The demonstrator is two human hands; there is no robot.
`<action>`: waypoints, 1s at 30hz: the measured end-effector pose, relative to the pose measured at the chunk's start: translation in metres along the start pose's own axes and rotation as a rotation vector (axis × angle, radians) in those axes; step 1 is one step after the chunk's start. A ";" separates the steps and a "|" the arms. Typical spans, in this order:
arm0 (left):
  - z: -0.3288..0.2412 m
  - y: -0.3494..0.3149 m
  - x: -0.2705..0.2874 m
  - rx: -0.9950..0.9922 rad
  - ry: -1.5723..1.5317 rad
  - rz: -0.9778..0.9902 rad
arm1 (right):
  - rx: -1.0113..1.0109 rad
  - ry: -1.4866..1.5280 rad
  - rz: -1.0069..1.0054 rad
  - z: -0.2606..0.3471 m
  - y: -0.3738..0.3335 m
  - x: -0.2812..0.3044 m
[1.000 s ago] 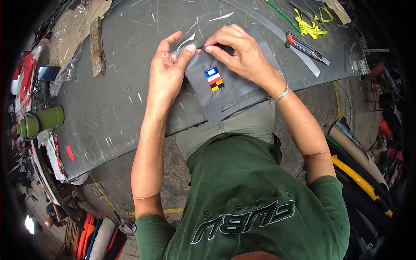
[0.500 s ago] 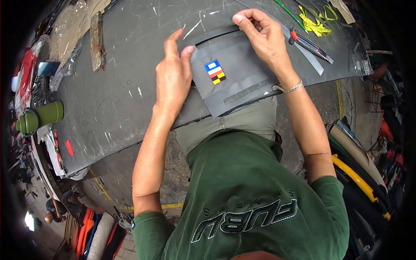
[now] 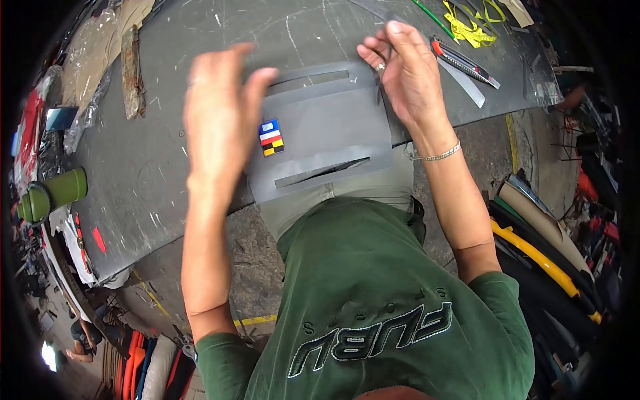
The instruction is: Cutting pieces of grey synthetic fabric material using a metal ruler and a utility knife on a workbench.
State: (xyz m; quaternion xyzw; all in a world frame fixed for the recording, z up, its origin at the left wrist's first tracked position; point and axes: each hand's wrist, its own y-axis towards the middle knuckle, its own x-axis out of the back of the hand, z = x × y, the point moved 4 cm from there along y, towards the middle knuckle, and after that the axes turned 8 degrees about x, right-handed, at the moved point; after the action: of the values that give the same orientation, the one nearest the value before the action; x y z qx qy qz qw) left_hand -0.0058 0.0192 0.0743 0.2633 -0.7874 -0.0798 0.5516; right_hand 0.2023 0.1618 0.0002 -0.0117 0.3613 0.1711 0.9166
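A grey sheet-like panel (image 3: pixel 327 127) lies on the dark tabletop, its near edge hanging over the table's edge against my lap. It has a long slot near its far edge and another near its near edge. A small patch (image 3: pixel 271 138) in blue, white, red, yellow and black sits toward its left side. My left hand (image 3: pixel 223 110), smeared by motion, hovers over the left edge with thumb and fingers apart. Above the far right corner, my right hand (image 3: pixel 407 77) has curled fingers, one with a ring. A thin dark edge shows below them; what they hold is unclear.
Right of my right hand lie a red-and-black utility knife (image 3: pixel 465 61), a metal ruler (image 3: pixel 467 85) and a yellow tape measure (image 3: pixel 470 30). To the left are a rough wooden stick (image 3: pixel 132 73) and a green bottle (image 3: pixel 60 193). Rolls of material (image 3: pixel 533 253) stand on the right.
The panel has shifted left and nearer to me, and turned straighter. My left hand has moved left and my right hand has turned, its fingers away from the panel's far edge.
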 end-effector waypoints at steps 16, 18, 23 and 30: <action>-0.034 -0.001 -0.094 0.256 -0.528 0.293 | 0.318 -0.849 -0.048 0.028 0.017 -0.007; -0.034 0.001 -0.091 0.251 -0.513 0.316 | 0.409 -1.215 0.124 0.028 0.004 -0.009; -0.035 0.001 -0.091 0.167 -0.488 0.311 | 0.233 -1.687 0.378 0.018 -0.014 -0.008; -0.025 0.004 -0.080 0.290 -0.531 0.371 | 0.227 -1.689 0.402 0.017 -0.013 -0.012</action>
State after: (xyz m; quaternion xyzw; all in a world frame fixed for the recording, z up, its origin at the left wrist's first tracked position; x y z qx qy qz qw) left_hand 0.0359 0.0666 0.0197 0.1614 -0.9409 0.0689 0.2898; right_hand 0.2096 0.1484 0.0196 0.2743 -0.4283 0.2440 0.8257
